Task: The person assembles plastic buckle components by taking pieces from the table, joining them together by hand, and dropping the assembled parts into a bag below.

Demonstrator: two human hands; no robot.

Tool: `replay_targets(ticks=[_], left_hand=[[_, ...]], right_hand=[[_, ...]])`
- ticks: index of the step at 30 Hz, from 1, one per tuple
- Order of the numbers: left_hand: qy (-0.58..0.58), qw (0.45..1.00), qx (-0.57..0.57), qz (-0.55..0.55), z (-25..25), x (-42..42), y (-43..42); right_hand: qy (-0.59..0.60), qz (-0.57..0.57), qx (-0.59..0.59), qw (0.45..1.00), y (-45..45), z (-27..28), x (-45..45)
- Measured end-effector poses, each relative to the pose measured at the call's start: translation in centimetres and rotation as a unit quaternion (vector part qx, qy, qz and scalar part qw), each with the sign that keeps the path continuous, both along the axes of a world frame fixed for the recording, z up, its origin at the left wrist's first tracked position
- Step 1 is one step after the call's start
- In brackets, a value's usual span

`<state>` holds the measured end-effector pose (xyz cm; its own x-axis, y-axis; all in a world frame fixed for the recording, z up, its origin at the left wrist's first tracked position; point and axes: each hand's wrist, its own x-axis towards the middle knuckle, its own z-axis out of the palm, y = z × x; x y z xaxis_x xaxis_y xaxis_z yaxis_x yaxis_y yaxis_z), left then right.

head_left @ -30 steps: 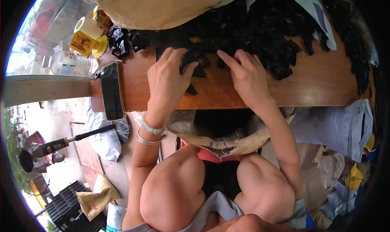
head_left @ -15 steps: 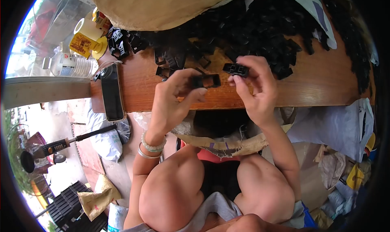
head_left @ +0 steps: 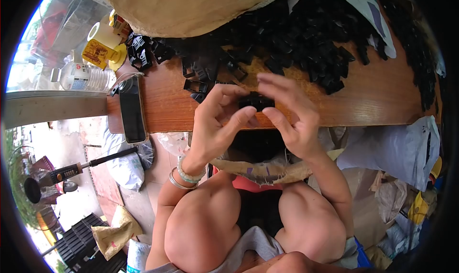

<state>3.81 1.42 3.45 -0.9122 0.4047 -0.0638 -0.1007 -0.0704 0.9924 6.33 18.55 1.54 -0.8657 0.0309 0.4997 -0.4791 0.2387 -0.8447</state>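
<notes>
A black plastic part (head_left: 256,101) is held level above the table's front edge. My left hand (head_left: 215,122) grips its left end between thumb and bent fingers. At the right end is my right hand (head_left: 296,115), its thumb by the lower edge and its fingers stretched out above, slightly blurred. Whether the right thumb touches the part I cannot tell. An open rectangular black frame (head_left: 195,85) lies on the table beyond my left hand. Behind both hands spreads a large heap of black plastic parts (head_left: 306,39).
The wooden table (head_left: 373,103) also carries a phone-like black object (head_left: 132,110), a yellow tape dispenser (head_left: 98,53) and a plastic bottle (head_left: 86,76) at left. A big tan sack (head_left: 191,10) overhangs the back. An open sack (head_left: 267,170) sits below the edge, above my lap.
My hands have come together. The black piece from my right hand has met the rectangular frame in my left, and the right fingers have stretched out.
</notes>
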Motion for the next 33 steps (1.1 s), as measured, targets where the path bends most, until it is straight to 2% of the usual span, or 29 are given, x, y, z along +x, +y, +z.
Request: replay_targets(ticks=[1, 2, 3, 5, 6, 9, 10, 11, 13, 14, 15, 16, 17, 18, 19, 20, 21, 22, 23, 24, 28, 33], left_hand=[[0.045, 0.998, -0.029, 0.017, 0.0, 0.2, 0.1], [0.152, 0.981, -0.120, 0.019, -0.3, 0.1, -0.1], [0.152, 0.981, -0.120, 0.020, -0.5, 0.3, -0.1], [0.176, 0.975, -0.125, 0.050, -1.0, 0.9, -0.1], [0.234, 0.961, -0.131, 0.072, -1.8, 1.1, 0.3], [0.268, 0.952, -0.138, 0.057, -2.1, 1.0, 0.2], [0.294, 0.942, -0.158, 0.033, -1.6, 0.5, 0.0], [0.294, 0.942, -0.157, 0.033, -1.2, -0.3, -0.6], [0.250, 0.955, -0.157, -0.033, -0.7, -1.7, -2.1], [0.236, 0.952, -0.194, 0.000, -0.6, -2.5, -2.4], [0.222, 0.947, -0.231, 0.032, -0.4, -3.1, -2.6], [0.268, 0.919, -0.288, 0.031, 0.0, -3.6, -2.6], [0.269, 0.919, -0.288, 0.031, 0.2, -3.8, -2.6], [0.303, 0.890, -0.341, 0.006, 0.4, -3.9, -2.5], [0.336, 0.856, -0.392, -0.020, 0.5, -4.1, -2.5], [0.336, 0.856, -0.392, -0.021, 0.4, -4.2, -2.3], [0.385, 0.827, -0.409, -0.034, 0.1, -4.3, -2.0], [0.432, 0.795, -0.423, -0.048, -0.1, -4.5, -1.7], [0.432, 0.795, -0.423, -0.048, -0.3, -4.6, -1.3], [0.442, 0.772, -0.453, -0.051, -0.5, -4.8, -0.9], [0.488, 0.714, -0.499, -0.049, -1.8, -5.4, 0.3], [0.518, 0.740, -0.429, 0.014, -1.7, -5.2, 0.5]], right_hand=[[0.000, 0.000, 0.001, 1.000, 0.0, -0.1, 0.1], [-0.064, 0.014, -0.036, 0.997, 0.0, -0.4, 0.2], [-0.126, 0.028, -0.072, 0.989, -0.1, -0.5, 0.3], [-0.129, 0.026, -0.110, 0.985, -0.6, -0.7, 0.6], [-0.133, 0.023, -0.147, 0.980, -0.8, -0.8, 0.7], [-0.141, 0.012, -0.121, 0.983, -0.5, -0.9, 1.1], [-0.133, 0.024, -0.076, 0.988, 0.1, -0.7, 1.0], [-0.185, 0.058, -0.085, 0.977, 1.0, 0.1, 1.0], [-0.233, 0.159, -0.100, 0.954, 3.1, -0.4, 0.5], [-0.193, 0.111, -0.057, 0.973, 3.1, -0.4, 0.2], [-0.193, 0.111, -0.057, 0.973, 3.1, -0.4, -0.2], [-0.178, 0.018, 0.013, 0.984, 3.1, -0.4, -0.7], [-0.161, -0.075, 0.084, 0.981, 3.0, -0.5, -1.2], [-0.145, -0.126, 0.121, 0.974, 2.6, -0.7, -1.7], [-0.145, -0.126, 0.121, 0.974, 2.8, -1.2, -2.3], [-0.073, -0.145, 0.244, 0.956, 3.0, -1.9, -3.0], [0.000, -0.161, 0.362, 0.918, 3.2, -2.3, -3.5], [0.000, -0.161, 0.361, 0.918, 3.2, -2.4, -3.8], [0.020, -0.147, 0.411, 0.899, 3.3, -2.4, -4.1], [0.039, -0.132, 0.459, 0.878, 3.3, -2.4, -4.2], [0.042, -0.118, 0.474, 0.872, 3.0, -2.3, -4.0], [0.061, -0.092, 0.456, 0.883, 2.9, -2.8, -3.8]])
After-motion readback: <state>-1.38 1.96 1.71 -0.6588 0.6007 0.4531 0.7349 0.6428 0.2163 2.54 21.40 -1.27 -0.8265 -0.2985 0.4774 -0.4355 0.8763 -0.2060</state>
